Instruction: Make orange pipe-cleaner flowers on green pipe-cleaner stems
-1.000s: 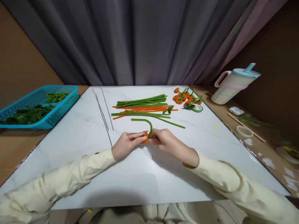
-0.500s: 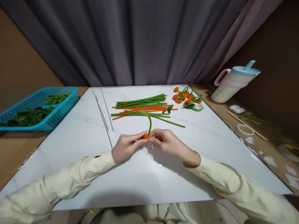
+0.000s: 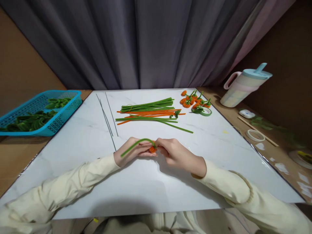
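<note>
My left hand (image 3: 133, 149) is closed around a small orange coil of fuzzy pipe cleaner (image 3: 152, 149), held just above the table. A green pipe cleaner (image 3: 136, 142) runs out from the coil and arches leftward over the back of that hand. The fingers of my right hand (image 3: 172, 151) pinch the green pipe cleaner close to the orange coil; the exact grip point is partly hidden by the fingers. Beyond my hands lie loose orange pipe cleaners (image 3: 156, 113) and a bundle of green pipe cleaners (image 3: 148, 105).
Finished orange pieces with green stems (image 3: 192, 100) sit at the back right beside a roll of green tape (image 3: 206, 112). Thin dark wires (image 3: 106, 117) lie at left, near a blue basket (image 3: 51, 126) of green pieces. A tumbler (image 3: 240, 87) stands on the right.
The green pipe cleaner's free end has swung from pointing away from me to lying leftward over my left hand. My left hand has turned with the orange coil.
</note>
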`<action>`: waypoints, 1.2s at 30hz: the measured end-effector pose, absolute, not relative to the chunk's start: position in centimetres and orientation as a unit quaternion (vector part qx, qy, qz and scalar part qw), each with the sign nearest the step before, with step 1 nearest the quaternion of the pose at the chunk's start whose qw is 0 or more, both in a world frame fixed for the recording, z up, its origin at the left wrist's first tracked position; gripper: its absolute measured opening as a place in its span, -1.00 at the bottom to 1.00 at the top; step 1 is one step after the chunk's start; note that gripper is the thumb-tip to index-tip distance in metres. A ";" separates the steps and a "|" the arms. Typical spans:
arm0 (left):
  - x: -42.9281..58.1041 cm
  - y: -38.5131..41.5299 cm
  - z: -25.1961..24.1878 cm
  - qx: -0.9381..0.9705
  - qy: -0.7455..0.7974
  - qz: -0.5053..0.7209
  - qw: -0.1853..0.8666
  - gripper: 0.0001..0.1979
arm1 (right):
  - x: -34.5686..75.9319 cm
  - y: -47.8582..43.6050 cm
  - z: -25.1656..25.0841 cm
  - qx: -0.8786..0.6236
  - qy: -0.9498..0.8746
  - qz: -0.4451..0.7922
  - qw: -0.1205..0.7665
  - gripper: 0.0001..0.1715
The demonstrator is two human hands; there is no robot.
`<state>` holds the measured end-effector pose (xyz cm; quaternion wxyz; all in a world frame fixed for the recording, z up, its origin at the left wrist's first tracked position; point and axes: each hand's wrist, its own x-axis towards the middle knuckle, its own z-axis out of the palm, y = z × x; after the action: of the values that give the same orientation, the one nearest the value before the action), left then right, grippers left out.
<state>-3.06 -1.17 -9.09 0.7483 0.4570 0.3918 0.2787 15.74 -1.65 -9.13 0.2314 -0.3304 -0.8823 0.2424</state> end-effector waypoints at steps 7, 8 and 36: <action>-3.7 -0.6 -9.6 0.436 0.377 0.210 0.790 -0.71 | 16.3 -1.8 -8.0 -0.311 -0.931 0.156 0.108 -0.65; -3.7 -0.5 -9.7 0.435 0.375 0.202 0.794 -0.72 | 16.4 -1.8 -7.9 -0.313 -0.930 0.161 0.105 -0.65; -2.6 -2.6 -10.2 0.700 0.425 0.285 0.498 -0.65 | 15.6 -2.0 -8.8 -0.368 -0.857 0.290 0.215 -0.79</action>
<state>-2.60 -2.60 -10.16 0.4976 0.7004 0.4250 0.2850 15.58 -2.04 -8.84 0.2155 -0.3682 -0.8568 0.2896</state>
